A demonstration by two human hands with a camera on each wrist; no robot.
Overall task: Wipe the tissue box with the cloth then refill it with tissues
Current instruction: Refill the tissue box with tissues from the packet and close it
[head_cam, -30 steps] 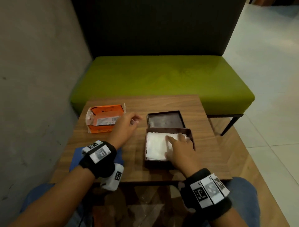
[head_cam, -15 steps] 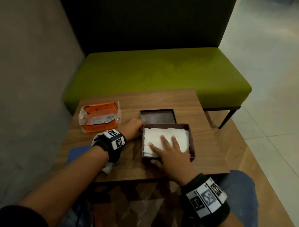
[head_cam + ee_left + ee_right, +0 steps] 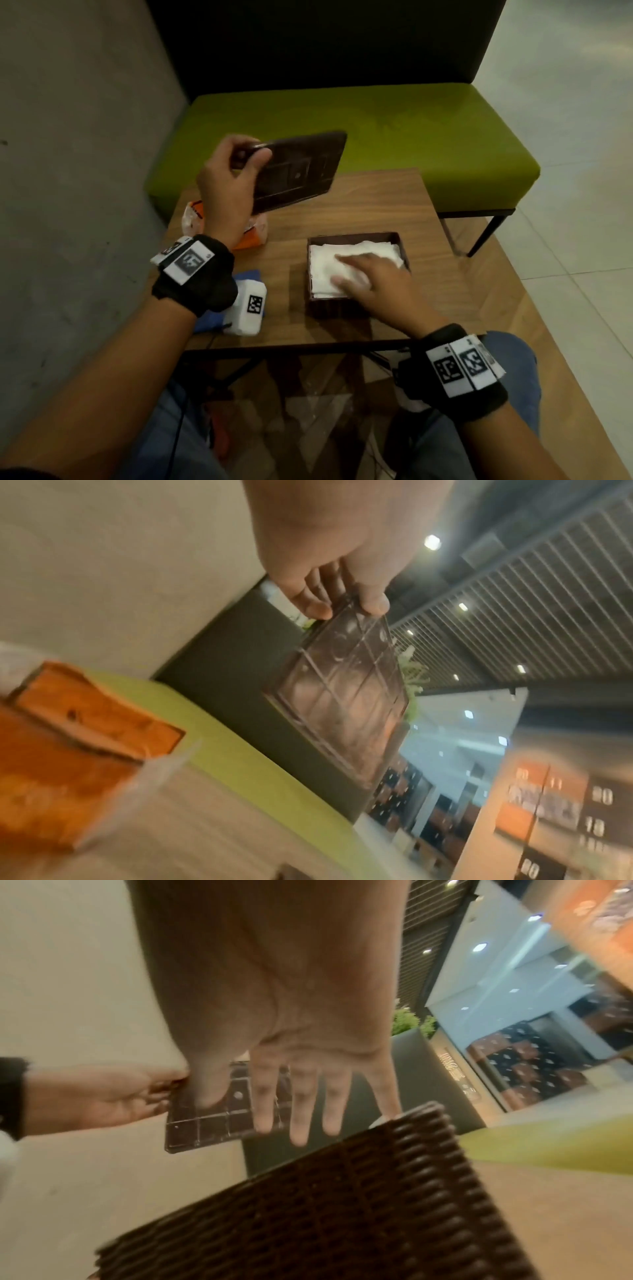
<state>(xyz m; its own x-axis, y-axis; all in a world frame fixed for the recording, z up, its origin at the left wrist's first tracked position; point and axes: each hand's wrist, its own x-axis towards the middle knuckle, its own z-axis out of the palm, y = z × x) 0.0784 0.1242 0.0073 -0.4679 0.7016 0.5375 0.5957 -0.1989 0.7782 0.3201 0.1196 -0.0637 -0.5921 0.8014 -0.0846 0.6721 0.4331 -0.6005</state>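
The box [image 3: 356,270] sits on the table [image 3: 376,205], full of tissues [image 3: 342,260]. My right hand [image 3: 373,284] lies flat on them to press them down, while my left hand [image 3: 226,185] pinches the lid [image 3: 298,171], raised clear for closing.

The head view is dim and soft; both wrist views are smeared by motion blur (strongest at the edges), with small ceiling lights glaring beyond the fingers.
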